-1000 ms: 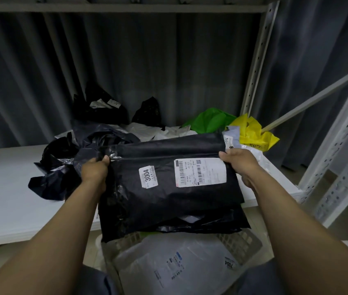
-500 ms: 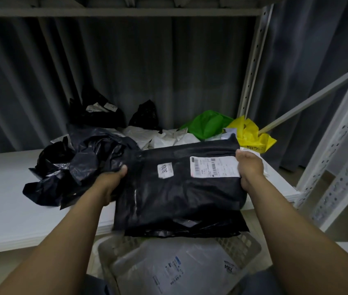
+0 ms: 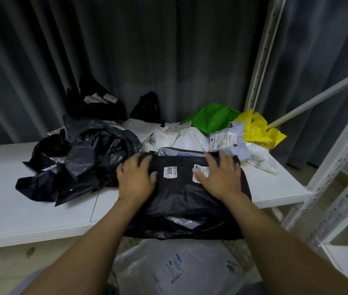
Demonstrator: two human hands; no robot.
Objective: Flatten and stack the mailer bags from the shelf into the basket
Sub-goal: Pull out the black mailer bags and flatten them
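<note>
A black mailer bag (image 3: 181, 199) with white labels lies on the front edge of the white shelf (image 3: 9, 205), its lower part hanging over the edge. My left hand (image 3: 135, 179) rests flat on its left side, fingers spread. My right hand (image 3: 220, 177) presses flat on its right side, covering part of a label. Below, a basket (image 3: 243, 252) holds a flat white mailer (image 3: 175, 269). Crumpled black bags (image 3: 77, 162), white bags (image 3: 168, 135), a green bag (image 3: 213, 118) and a yellow bag (image 3: 258, 130) lie heaped on the shelf behind.
White perforated shelf uprights (image 3: 262, 54) stand at the right, with a diagonal brace (image 3: 322, 92). A second shelf frame (image 3: 343, 188) is close on the right. A grey curtain (image 3: 126, 60) hangs behind the shelf. Bare shelf surface stretches to the left.
The black mailer went from being held up by its top corners to lying on the shelf edge. Both hands let go of the corners and now lie flat on top of it.
</note>
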